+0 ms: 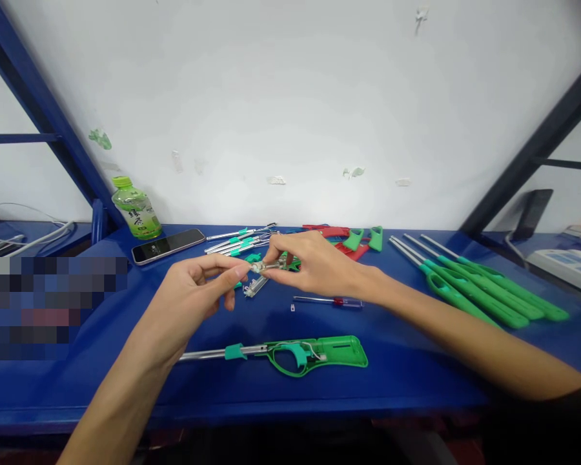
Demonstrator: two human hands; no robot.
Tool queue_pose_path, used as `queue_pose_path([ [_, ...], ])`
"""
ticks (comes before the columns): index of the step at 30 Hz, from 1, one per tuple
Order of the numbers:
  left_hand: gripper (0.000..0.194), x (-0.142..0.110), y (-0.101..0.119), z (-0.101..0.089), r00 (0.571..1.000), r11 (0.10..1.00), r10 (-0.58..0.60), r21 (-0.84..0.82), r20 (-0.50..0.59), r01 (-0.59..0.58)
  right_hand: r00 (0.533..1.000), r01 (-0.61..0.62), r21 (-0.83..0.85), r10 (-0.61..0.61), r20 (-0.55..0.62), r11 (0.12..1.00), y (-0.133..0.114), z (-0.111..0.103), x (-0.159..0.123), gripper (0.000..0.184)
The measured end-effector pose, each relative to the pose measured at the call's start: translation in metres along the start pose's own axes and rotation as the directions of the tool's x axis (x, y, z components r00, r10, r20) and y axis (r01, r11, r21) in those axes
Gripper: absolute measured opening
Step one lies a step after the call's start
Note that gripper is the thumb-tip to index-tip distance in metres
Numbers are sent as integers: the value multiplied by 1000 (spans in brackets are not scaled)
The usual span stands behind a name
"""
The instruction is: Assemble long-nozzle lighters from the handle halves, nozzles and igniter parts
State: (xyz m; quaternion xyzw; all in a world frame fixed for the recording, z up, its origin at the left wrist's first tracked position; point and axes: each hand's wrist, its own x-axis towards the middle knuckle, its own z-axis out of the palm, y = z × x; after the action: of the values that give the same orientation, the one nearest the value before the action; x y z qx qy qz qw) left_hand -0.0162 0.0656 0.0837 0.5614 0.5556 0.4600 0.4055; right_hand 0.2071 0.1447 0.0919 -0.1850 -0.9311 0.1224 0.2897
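Observation:
Over the middle of the table, my right hand (pixel 314 261) grips a small clear fuel tank (pixel 272 265) between thumb and fingers. My left hand (pixel 196 284) pinches at the tank's white end; whether it holds a separate small piece there is hidden by the fingertips. Just below them lies another clear tank (pixel 256 286). A screwdriver (pixel 346 302) with a see-through handle and a tiny white clip (pixel 293 308) rest nearer me. Closer still is an opened green gas lighter (pixel 353 352), its metal tube, teal trigger and wires exposed in the half shell.
Behind my hands are several metal lighter tubes (pixel 232 244) and red shell parts (pixel 332 231). Whole green lighters (pixel 484 290) lie at right. A phone (pixel 169 246) and a green drink bottle (pixel 136 210) are at back left. Blue frame posts (pixel 62 123) flank the blue table.

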Motion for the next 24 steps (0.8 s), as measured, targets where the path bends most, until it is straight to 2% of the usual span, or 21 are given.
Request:
queue_pose_path([
  [5, 36, -1, 0, -1, 998, 994, 56, 97, -25, -54, 1000, 14, -60, -16, -22, 998, -2, 0, 0, 11],
  [11, 33, 3, -5, -1, 987, 987, 116, 97, 108, -127, 998, 58, -71, -58, 0, 996, -2, -2, 0, 12],
  [17, 31, -4, 1, 6, 964, 950, 227, 187, 140, -250, 997, 79, -109, -77, 21, 991, -3, -2, -1, 12],
  [24, 33, -13, 3, 13, 953, 877, 296, 376, 70, -300, 994, 102, -110, -99, 35, 989, -3, -1, -3, 12],
])
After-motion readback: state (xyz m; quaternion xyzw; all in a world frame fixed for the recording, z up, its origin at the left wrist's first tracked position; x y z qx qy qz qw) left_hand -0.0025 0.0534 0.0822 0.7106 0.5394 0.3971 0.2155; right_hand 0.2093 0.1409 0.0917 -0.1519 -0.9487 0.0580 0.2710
